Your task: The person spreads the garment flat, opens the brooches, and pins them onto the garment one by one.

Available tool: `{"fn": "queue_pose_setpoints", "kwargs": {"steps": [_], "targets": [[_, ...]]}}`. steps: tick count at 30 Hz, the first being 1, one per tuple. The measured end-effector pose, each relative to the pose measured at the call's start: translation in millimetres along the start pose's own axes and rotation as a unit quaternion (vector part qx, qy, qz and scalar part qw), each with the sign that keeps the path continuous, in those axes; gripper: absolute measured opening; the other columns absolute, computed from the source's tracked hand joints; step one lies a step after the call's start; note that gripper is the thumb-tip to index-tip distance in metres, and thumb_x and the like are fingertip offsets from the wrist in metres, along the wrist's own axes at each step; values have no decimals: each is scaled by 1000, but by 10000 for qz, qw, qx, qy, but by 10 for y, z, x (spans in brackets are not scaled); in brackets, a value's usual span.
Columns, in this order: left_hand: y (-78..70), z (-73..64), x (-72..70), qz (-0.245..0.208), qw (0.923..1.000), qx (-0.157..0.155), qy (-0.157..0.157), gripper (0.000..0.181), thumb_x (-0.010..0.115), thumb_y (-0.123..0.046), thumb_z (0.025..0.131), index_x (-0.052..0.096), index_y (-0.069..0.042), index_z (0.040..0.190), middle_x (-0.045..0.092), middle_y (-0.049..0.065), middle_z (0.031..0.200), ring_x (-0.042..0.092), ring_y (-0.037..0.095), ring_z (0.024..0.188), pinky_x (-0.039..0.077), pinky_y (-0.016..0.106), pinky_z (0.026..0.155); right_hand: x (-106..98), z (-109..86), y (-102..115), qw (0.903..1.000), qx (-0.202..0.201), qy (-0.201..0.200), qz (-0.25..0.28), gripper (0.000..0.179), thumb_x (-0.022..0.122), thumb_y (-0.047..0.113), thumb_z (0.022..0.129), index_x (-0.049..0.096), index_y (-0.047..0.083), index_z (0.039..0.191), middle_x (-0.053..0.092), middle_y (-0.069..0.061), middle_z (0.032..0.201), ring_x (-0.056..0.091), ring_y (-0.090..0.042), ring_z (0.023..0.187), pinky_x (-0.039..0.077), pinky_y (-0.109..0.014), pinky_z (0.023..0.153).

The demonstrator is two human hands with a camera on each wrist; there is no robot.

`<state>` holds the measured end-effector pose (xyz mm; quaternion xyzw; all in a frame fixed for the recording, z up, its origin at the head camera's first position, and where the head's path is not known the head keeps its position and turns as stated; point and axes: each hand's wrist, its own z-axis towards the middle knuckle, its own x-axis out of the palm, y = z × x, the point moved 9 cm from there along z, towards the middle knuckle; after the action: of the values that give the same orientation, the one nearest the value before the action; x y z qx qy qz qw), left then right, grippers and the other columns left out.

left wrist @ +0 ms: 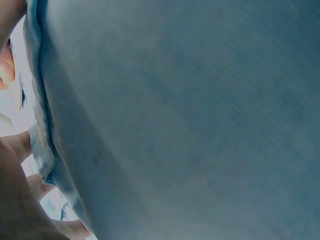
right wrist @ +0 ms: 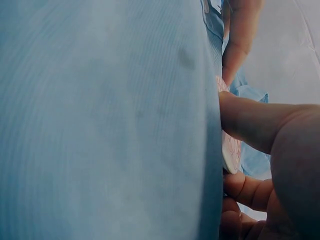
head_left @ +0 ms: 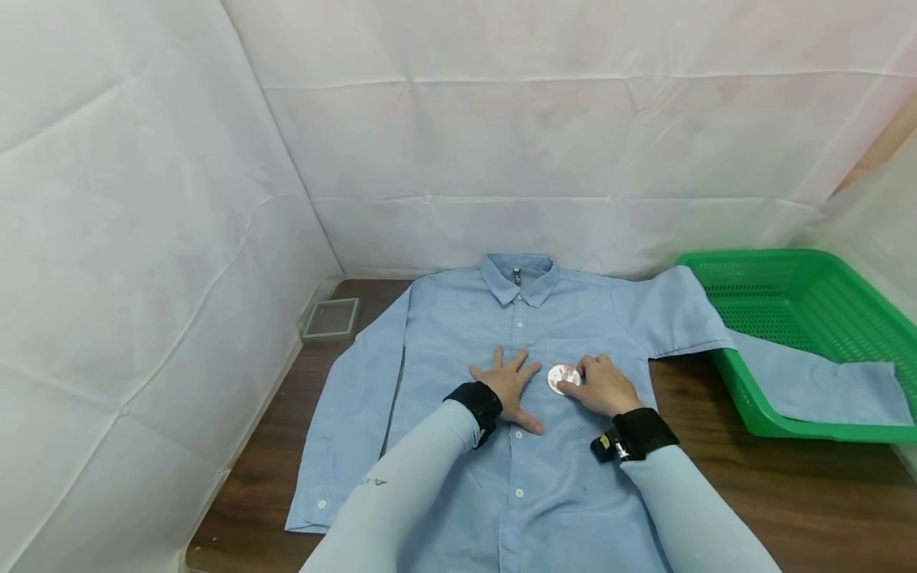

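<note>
A light-blue long-sleeved shirt [head_left: 458, 334] lies face up, collar at the far side, buttons down its middle. My left hand [head_left: 507, 388] rests on its front with fingers spread, across the button line; the left wrist view shows mostly close cloth [left wrist: 190, 120]. Just to the right, my right hand [head_left: 604, 385] pinches a small round disc, whitish with pink markings [head_left: 562, 378], against the shirt's chest. Up close in the right wrist view, the thumb [right wrist: 250, 120] lies across the disc [right wrist: 231, 152] and curled fingers touch its edge. What kind of thing the disc is, I cannot tell.
A green plastic basket [head_left: 809, 430] stands at the right, with one shirt sleeve [head_left: 824, 386] draped over its rim into it. At the back left lies a small grey square frame or dish [head_left: 306, 325]. White sheeting [head_left: 466, 143] walls the brown wooden table [head_left: 723, 477].
</note>
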<state>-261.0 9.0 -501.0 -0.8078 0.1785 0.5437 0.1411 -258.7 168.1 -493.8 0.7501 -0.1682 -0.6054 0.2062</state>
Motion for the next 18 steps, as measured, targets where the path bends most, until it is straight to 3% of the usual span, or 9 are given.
{"fn": "queue_pose_setpoints", "kwargs": {"steps": [11,18], "targets": [[-18,-38,-19,-44,10000,-6,42,121,65,-85,53,17,-38,154,8,-5,161,7,40,144,28,77,91,18,-4,-17,10000,71,41,-12,50,67,49,87,58,3,103,49,-14,95,49,-25,73,40,-37,60],[-3,14,22,-64,10000,-22,-24,121,64,-87,52,18,-40,153,9,-6,161,8,40,144,27,78,90,33,0,-38,9999,-47,58,-86,45,64,49,88,60,5,92,48,-14,94,47,-24,70,39,-36,57]]}}
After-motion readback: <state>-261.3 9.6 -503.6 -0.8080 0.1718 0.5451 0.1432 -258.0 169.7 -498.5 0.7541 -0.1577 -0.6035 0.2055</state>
